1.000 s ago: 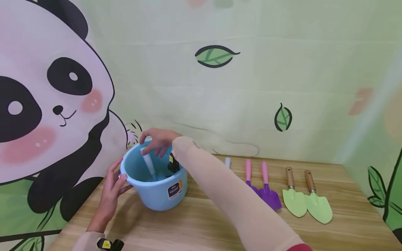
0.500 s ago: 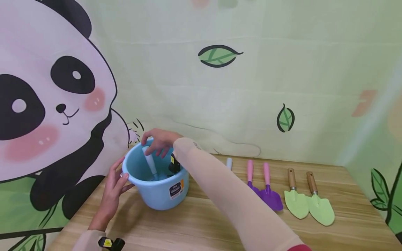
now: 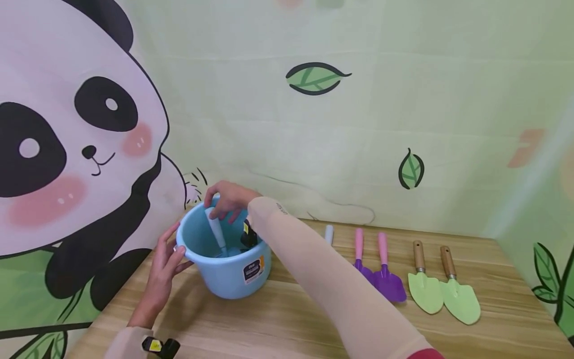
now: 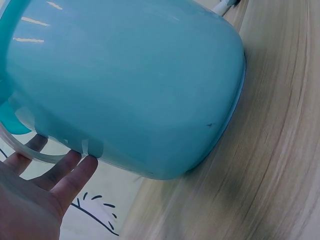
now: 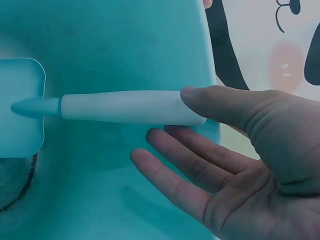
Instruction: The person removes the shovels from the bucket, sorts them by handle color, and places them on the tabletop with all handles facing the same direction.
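Observation:
A light blue plastic bucket (image 3: 219, 278) stands upright on the wooden table. At its left side my left hand (image 3: 160, 271) holds the rim, thumb on top; in the left wrist view its fingertips touch the outer wall (image 4: 140, 90) by a pale carrying handle. My right hand (image 3: 232, 198) reaches over the bucket and pinches the upper end of a garden trowel's pale handle (image 5: 120, 107). That trowel tilts inside the bucket, its light blue blade (image 5: 25, 80) down near the bottom. Part of the blade is cut off in the right wrist view.
To the right lie two purple trowels (image 3: 389, 285) with pink handles and two light green trowels (image 3: 425, 293) with wooden handles. A pale blue handle (image 3: 329, 233) shows behind my right forearm. A printed panda backdrop (image 3: 278, 139) rises behind the table.
The head view shifts slightly, so the scene slides a little to the right. Both hands, the bucket and the trowel stay nearly as they were.

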Action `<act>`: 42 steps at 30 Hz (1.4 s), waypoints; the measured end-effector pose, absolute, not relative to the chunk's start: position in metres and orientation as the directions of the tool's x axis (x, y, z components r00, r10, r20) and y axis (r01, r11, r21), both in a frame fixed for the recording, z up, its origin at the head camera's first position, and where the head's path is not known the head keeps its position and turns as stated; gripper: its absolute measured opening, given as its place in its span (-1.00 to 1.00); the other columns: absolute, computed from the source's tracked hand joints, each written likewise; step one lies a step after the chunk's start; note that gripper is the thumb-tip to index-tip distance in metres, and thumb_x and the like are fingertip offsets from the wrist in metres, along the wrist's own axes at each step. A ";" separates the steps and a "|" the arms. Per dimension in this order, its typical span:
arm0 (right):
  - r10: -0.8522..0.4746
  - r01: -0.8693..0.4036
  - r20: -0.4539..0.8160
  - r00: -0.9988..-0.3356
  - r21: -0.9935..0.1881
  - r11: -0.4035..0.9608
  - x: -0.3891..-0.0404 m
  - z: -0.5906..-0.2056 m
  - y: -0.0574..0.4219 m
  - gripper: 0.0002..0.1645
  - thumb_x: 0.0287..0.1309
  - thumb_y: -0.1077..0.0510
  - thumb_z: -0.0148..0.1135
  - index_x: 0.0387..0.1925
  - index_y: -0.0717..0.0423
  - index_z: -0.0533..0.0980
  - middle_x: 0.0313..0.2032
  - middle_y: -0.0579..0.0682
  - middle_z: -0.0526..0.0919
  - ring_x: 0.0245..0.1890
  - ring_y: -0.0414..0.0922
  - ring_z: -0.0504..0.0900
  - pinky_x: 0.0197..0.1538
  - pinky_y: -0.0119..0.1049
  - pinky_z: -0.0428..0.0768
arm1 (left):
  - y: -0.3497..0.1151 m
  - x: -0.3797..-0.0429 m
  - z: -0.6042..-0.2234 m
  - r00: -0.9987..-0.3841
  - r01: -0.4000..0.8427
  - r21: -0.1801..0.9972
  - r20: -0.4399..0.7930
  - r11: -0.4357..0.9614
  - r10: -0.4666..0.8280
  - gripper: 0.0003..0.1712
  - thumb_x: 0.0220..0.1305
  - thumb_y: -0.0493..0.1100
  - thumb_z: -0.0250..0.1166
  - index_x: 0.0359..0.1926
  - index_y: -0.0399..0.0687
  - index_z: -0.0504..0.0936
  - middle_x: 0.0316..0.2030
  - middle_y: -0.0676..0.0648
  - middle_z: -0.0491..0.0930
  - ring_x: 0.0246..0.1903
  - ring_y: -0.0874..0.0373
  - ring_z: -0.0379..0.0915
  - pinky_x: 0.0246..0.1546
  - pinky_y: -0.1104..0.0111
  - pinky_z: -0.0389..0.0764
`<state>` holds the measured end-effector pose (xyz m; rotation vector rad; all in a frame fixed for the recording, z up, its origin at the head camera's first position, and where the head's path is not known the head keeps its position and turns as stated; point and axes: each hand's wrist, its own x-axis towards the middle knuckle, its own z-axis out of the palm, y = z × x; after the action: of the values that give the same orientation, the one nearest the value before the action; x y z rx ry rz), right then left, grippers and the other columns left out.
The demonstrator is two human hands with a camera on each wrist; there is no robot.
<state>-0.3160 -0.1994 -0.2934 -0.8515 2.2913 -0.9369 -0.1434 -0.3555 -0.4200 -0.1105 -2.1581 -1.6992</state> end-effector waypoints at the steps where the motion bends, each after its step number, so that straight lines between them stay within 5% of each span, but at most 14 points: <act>1: -0.707 -0.350 -0.218 -0.673 -0.748 0.564 -0.316 -0.293 -0.199 -0.69 0.26 0.25 0.43 0.01 0.01 0.60 -0.14 0.05 0.66 -0.07 0.05 0.72 -0.18 -0.08 0.76 | -0.355 -0.144 -0.420 -0.920 0.299 0.917 0.350 0.263 -0.174 -0.33 0.61 -0.06 -0.04 0.62 0.13 0.01 0.51 -0.17 0.16 0.40 -0.31 0.22 -0.04 0.34 0.67; 11: -0.706 -0.326 -0.201 -0.679 -0.780 0.535 -0.312 -0.291 -0.195 -0.68 0.26 0.33 0.40 0.02 0.11 0.60 -0.13 0.09 0.67 -0.07 0.09 0.73 -0.15 -0.04 0.76 | -0.355 -0.145 -0.419 -0.923 0.297 0.922 0.344 0.250 -0.172 -0.34 0.61 -0.06 -0.04 0.62 0.16 0.02 0.48 -0.25 0.20 0.24 0.18 0.42 -0.08 0.41 0.66; 42: -0.665 -0.318 -0.190 -0.722 -0.763 0.563 -0.304 -0.291 -0.198 -0.73 0.27 0.32 0.39 -0.04 0.06 0.59 -0.17 0.07 0.66 -0.17 0.02 0.72 -0.20 -0.10 0.77 | -0.356 -0.142 -0.422 -0.920 0.309 0.919 0.354 0.245 -0.169 -0.34 0.61 -0.08 -0.05 0.62 0.10 0.01 0.47 -0.24 0.20 0.28 0.14 0.37 -0.06 0.35 0.67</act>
<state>-0.3040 -0.1977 -0.2912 -0.7908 2.3364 -1.0096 -0.1422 -0.3561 -0.4217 -0.1282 -2.1426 -1.7177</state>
